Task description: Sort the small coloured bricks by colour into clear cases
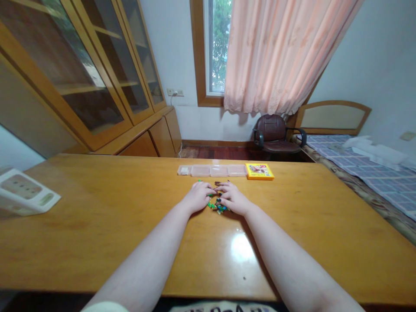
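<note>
My left hand (199,195) and my right hand (232,198) rest side by side on the wooden table (97,216), fingertips almost meeting. Both are curled over a small heap of tiny green, blue and dark pieces (217,206) that shows between them. The fingers look pinched on pieces too small to name. Just beyond the hands lies a clear plastic tray (212,170) with several compartments. A yellow box (259,171) sits at the tray's right end.
A white box (24,192) lies at the table's left edge. Glass-fronted wooden cabinets (84,73) line the left wall. A dark office chair (276,136) stands under the curtained window, and a bed (364,169) runs along the right.
</note>
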### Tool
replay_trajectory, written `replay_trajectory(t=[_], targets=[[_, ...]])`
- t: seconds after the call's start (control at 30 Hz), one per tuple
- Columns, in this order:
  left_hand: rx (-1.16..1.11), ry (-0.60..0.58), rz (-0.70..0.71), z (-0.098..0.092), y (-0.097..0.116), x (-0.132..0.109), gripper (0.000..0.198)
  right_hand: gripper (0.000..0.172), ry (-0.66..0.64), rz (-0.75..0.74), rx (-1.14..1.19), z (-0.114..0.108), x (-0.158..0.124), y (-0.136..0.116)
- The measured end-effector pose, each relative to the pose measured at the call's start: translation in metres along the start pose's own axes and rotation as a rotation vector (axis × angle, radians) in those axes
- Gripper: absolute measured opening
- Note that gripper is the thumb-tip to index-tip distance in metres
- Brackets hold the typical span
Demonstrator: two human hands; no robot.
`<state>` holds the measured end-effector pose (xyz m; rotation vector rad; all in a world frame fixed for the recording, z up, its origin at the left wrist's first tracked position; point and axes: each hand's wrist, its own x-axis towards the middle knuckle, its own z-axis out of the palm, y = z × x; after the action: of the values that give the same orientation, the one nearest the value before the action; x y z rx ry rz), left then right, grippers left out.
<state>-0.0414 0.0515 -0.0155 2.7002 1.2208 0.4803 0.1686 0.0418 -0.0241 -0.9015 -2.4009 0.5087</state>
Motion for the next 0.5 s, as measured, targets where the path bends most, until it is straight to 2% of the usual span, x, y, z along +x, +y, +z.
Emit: replay_trajectory(t=[0.23,0.5], targets=[[-0.021,0.067,-0.032,-0.0038,-0.0005,0.001,0.028,0.027,-0.008,0.126,-0.109,0.002,-0.0011,0.0003],[-0.113,-0.035,0.122,-0.0034,0.0,-0.0003,0.031,0.029,0.028,0.17,-0.118,0.0032,0.0003,0.0032]])
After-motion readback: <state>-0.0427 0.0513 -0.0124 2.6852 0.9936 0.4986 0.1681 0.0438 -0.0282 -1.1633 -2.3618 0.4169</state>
